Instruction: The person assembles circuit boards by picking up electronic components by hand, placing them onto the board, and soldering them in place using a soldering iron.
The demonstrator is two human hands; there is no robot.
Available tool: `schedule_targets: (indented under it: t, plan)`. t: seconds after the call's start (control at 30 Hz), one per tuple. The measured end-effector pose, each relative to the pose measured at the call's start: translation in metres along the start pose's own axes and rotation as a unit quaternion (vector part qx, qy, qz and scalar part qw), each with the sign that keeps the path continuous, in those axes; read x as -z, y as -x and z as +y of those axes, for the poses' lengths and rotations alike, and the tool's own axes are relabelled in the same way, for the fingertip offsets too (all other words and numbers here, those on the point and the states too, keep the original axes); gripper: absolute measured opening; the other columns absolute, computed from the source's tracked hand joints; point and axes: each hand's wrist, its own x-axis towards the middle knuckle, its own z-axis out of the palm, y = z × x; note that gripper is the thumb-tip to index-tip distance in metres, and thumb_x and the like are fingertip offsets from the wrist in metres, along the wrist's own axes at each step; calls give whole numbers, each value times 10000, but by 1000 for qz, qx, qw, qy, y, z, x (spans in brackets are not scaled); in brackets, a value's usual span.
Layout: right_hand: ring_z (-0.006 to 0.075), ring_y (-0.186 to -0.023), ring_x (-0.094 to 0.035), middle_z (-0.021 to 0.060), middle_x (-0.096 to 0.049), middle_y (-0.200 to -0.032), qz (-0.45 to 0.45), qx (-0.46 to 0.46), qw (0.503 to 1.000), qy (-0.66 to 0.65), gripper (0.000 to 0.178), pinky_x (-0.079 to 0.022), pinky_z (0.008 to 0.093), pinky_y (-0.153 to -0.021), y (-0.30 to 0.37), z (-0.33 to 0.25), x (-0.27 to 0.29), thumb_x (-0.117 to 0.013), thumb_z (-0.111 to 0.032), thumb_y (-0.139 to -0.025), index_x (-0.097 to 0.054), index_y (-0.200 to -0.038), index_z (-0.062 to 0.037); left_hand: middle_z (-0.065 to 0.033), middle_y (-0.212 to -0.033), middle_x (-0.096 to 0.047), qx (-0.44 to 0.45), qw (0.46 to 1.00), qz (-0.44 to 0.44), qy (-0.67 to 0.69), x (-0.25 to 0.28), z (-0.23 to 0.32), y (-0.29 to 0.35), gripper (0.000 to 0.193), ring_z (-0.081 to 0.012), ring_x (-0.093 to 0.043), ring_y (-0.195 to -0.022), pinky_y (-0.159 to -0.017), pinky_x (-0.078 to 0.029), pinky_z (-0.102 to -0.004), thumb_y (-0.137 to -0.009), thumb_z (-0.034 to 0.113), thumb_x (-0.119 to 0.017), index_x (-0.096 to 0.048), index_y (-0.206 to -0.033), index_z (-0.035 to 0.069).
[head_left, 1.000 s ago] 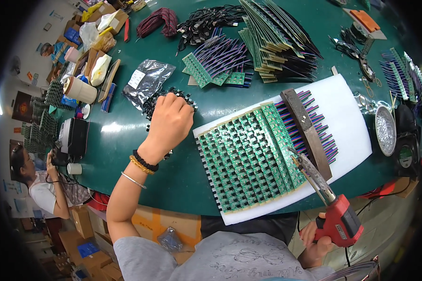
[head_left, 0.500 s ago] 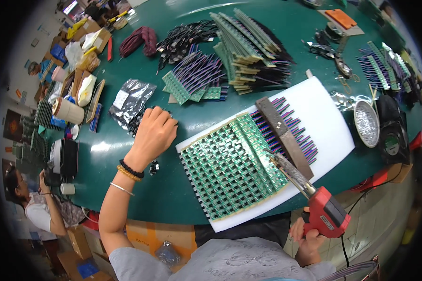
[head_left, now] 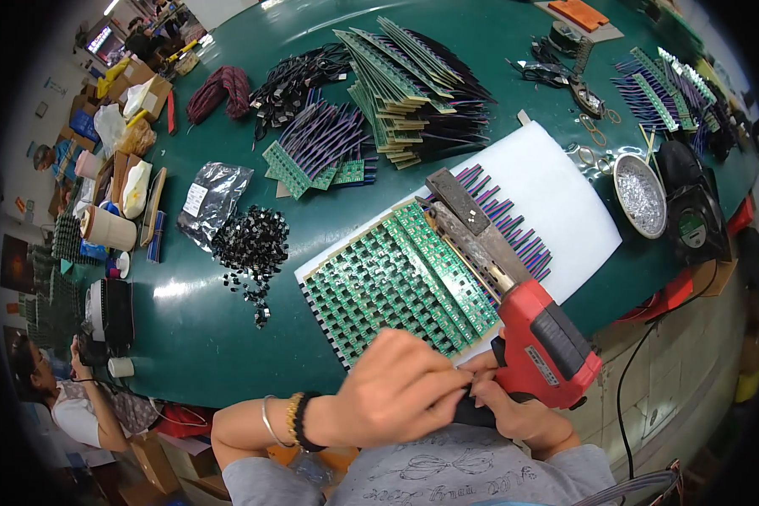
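My left hand point(head_left: 401, 388) is closed, its fingertips pinched together beside my right fingers; whatever is between them is too small to make out. My right hand point(head_left: 523, 413) grips a red and black soldering gun point(head_left: 544, 341), whose tip reaches up along a dark metal bar point(head_left: 457, 207). Beneath the gun lies a block of green circuit boards point(head_left: 371, 282) with rows of small black parts. The bar lies across coloured wires point(head_left: 527, 240) that run from the boards. Boards and wires rest on a white foam sheet point(head_left: 565, 181).
Left of the foam is a heap of small black components point(head_left: 253, 240) beside a silvery bag point(head_left: 215, 198). Stacked wired boards point(head_left: 413, 93) stand at the back. A bowl of shiny bits point(head_left: 639, 196) sits on the right. A co-worker point(head_left: 76, 379) sits at far left.
My left hand has moved from the heap of black components to my right hand. The soldering gun has shifted left and up, and its tip is now along the metal bar.
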Motion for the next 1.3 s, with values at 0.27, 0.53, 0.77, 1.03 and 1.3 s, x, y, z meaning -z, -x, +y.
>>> schedule_targets:
  t: [0.27, 0.53, 0.77, 1.03, 1.3]
  plan:
    - [106, -712, -564, 67, -623, -875, 74, 78, 994, 23, 660, -486, 253, -625, 7, 1, -2, -578, 19, -915, -201, -1455, -14, -43, -871, -620, -81, 991, 4, -104, -19, 1, 9, 367, -206, -561, -750, -681, -448, -346, -634, 42, -755, -706, -995, 0]
    - [108, -722, -592, 68, -657, -860, 56, -11, 998, -35, 596, -473, 237, -632, 6, -6, -1, -639, 13, -905, -314, -1402, 66, -47, -915, -648, -84, 984, -18, -156, -19, 2, 12, 363, -186, -552, -758, -699, -463, -340, -663, 134, -669, -722, -991, -11]
    - [138, -729, -597, 80, -670, -805, 76, 121, 984, 109, 631, -468, 278, -731, 4, -4, 10, -682, 20, -846, -338, -1368, 98, -80, -891, -659, -107, 981, -23, -163, -20, 1, 16, 340, -185, -563, -727, -692, -470, -335, -629, 138, -646, -727, -920, -19]
    - [134, -762, -613, 55, -673, -799, 78, 42, 996, 15, 517, -468, 286, -809, 6, -9, 7, -684, 21, -820, -451, -1270, 120, -114, -847, -644, -153, 967, -57, -194, -17, 6, 7, 236, -201, -571, -737, -649, -501, -315, -694, 79, -644, -704, -875, -59]
    - [234, -875, -620, 115, -642, -954, 63, 25, 997, -44, 138, -515, 351, -776, 9, -11, 6, -635, 31, -858, -640, -991, -7, -91, -796, -618, -109, 978, -75, -161, -12, -7, 8, 261, -202, -575, -691, -556, -471, -312, -656, 29, -709, -688, -903, -52]
